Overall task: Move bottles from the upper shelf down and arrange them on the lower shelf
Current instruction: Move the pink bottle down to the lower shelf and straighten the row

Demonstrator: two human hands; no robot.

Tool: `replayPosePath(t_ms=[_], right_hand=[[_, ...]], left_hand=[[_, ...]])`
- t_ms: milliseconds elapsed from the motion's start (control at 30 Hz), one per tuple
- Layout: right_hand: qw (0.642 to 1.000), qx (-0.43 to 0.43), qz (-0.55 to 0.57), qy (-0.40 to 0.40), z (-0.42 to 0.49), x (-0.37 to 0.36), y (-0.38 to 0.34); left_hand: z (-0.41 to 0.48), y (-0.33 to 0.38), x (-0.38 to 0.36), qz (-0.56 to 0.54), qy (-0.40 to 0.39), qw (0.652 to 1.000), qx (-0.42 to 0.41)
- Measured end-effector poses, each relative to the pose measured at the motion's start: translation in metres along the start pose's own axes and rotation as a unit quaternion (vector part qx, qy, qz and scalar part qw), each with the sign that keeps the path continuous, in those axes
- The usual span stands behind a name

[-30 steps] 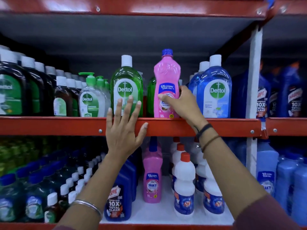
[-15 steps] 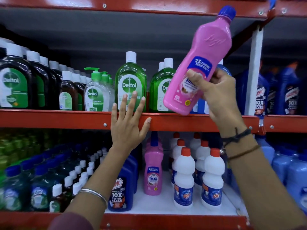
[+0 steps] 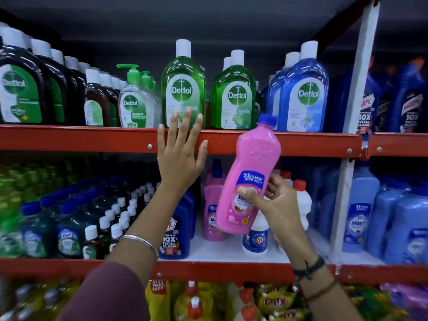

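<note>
My right hand grips a pink bottle with a blue cap around its lower label. The bottle is tilted a little to the right and hangs in front of the lower shelf, its cap level with the red rail of the upper shelf. A second pink bottle stands on the lower shelf just behind and left of it. My left hand rests flat with spread fingers on the upper shelf's red rail, holding nothing. Green Dettol bottles stand right above that hand.
Blue Dettol bottles and dark Dettol bottles fill the upper shelf. On the lower shelf stand white red-capped bottles, a blue Harpic bottle and small dark bottles. A white upright post bounds the bay at the right.
My right hand lifted the pink bottle off the upper shelf, swung it up and out, then brought it down in front of the lower shelf. My left hand stayed on the rail.
</note>
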State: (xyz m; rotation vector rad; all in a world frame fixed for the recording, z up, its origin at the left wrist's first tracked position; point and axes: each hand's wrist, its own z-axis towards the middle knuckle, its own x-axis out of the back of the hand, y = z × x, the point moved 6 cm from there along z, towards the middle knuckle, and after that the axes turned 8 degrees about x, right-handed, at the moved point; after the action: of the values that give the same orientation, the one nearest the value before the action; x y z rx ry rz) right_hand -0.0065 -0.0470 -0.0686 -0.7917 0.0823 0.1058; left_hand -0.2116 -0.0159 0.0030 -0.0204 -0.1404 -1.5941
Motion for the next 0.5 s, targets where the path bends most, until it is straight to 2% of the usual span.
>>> replayPosePath(t_ms=[267, 500], right_hand=[[0.995, -0.080, -0.066, -0.011, -0.030, -0.022, 0.104], [0.992, -0.085, -0.094, -0.017, -0.032, -0.037, 0.149]], left_hand=[[0.000, -0.002, -0.004, -0.002, 0.027, 1.000, -0.008], [-0.001, -0.003, -0.008, -0.001, 0.050, 0.999, -0.012]])
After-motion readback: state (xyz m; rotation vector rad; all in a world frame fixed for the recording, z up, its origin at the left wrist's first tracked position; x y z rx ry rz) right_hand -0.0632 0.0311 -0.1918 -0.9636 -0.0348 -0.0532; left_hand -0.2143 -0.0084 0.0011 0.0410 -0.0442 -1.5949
